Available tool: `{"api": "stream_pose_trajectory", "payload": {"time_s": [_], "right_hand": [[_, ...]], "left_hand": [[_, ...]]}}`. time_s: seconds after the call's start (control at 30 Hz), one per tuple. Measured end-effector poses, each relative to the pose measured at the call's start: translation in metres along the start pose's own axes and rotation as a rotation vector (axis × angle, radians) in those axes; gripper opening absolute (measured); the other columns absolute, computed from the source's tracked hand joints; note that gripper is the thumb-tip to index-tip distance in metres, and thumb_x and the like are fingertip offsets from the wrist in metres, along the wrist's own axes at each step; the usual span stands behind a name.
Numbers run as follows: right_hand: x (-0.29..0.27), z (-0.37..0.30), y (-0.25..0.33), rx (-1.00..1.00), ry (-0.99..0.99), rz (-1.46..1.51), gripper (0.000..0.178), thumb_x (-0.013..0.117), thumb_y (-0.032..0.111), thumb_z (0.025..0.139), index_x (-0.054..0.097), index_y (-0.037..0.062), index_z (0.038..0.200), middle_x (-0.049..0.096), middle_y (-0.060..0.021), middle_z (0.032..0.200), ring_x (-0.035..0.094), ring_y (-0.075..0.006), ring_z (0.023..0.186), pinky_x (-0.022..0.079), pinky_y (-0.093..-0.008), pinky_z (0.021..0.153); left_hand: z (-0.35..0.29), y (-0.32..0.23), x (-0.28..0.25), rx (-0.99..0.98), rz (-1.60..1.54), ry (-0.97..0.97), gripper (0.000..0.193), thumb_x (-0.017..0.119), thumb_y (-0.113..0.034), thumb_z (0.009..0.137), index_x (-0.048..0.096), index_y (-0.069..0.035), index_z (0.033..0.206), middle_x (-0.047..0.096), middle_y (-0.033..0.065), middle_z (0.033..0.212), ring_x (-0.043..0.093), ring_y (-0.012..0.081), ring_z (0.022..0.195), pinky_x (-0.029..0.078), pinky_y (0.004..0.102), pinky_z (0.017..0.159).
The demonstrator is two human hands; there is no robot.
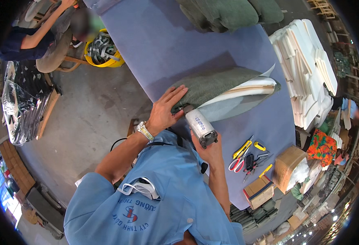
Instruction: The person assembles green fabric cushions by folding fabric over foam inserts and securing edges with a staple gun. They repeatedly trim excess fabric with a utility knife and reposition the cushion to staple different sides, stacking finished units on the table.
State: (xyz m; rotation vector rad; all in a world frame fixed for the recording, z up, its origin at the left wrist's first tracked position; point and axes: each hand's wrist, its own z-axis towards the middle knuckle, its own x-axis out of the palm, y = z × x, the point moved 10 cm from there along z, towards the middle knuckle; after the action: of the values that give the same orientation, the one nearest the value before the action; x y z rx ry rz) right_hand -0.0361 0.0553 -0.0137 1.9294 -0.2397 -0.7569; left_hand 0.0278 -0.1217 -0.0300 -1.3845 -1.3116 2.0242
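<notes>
My left hand [167, 108] grips the near end of a dark green upholstered cushion [218, 83], its fingers stretched along the fabric and its thumb by the edge. The cushion lies tilted on the table; white padding, a thin wood-coloured layer and a pale grey sheet [224, 108] show on its right side. My right hand [210, 149] is closed around a silver staple gun [200, 124], partly hidden beneath the tool's body. The staple gun's nose meets the cushion's near end, close to my left thumb; the exact contact point is hidden.
On the blue-grey table [163, 45] lie red-handled scissors [236, 164], yellow cutters [242, 150] and small tools. More green cushions [228, 14] sit at the far edge. White foam pieces [304, 65] are stacked right, near a cardboard box [289, 165]. Far left, another person [34, 38] sits beside a yellow basket [106, 61].
</notes>
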Motion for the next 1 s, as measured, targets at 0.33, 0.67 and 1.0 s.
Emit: {"api": "stream_pose_trajectory", "payload": {"time_s": [0.33, 0.67, 1.0], "right_hand": [[0.018, 0.000, -0.013, -0.136, 0.029, -0.093, 0.047, 0.075, 0.011, 0.084, 0.060, -0.0035, 0.126, 0.070, -0.0232, 0.120, 0.069, -0.0297, 0.114, 0.054, -0.0399, 0.096], [0.011, 0.005, -0.002, -0.131, -0.246, 0.043, 0.031, 0.077, 0.015, 0.083, 0.068, -0.0041, 0.105, 0.072, -0.0178, 0.087, 0.073, -0.0292, 0.080, 0.057, -0.0397, 0.076], [-0.039, -0.044, -0.012, 0.038, -0.283, -0.027, 0.042, 0.078, 0.030, 0.089, 0.068, -0.0019, 0.115, 0.071, -0.0240, 0.100, 0.067, -0.0409, 0.089, 0.053, -0.0471, 0.082]], "left_hand": [[-0.008, 0.002, 0.004, 0.040, 0.002, 0.136, 0.094, 0.080, -0.012, 0.079, 0.036, -0.022, 0.161, 0.036, 0.0078, 0.166, 0.036, 0.0401, 0.150, 0.040, 0.0482, 0.120], [-0.001, 0.002, 0.007, -0.069, 0.047, 0.175, 0.088, 0.078, -0.012, 0.084, 0.035, -0.024, 0.160, 0.038, 0.0059, 0.164, 0.041, 0.0329, 0.148, 0.048, 0.0452, 0.114], [-0.001, -0.008, 0.013, -0.033, 0.164, 0.238, 0.084, 0.076, -0.034, 0.089, 0.034, -0.022, 0.161, 0.039, 0.0065, 0.164, 0.042, 0.0316, 0.147, 0.051, 0.0478, 0.109]]}}
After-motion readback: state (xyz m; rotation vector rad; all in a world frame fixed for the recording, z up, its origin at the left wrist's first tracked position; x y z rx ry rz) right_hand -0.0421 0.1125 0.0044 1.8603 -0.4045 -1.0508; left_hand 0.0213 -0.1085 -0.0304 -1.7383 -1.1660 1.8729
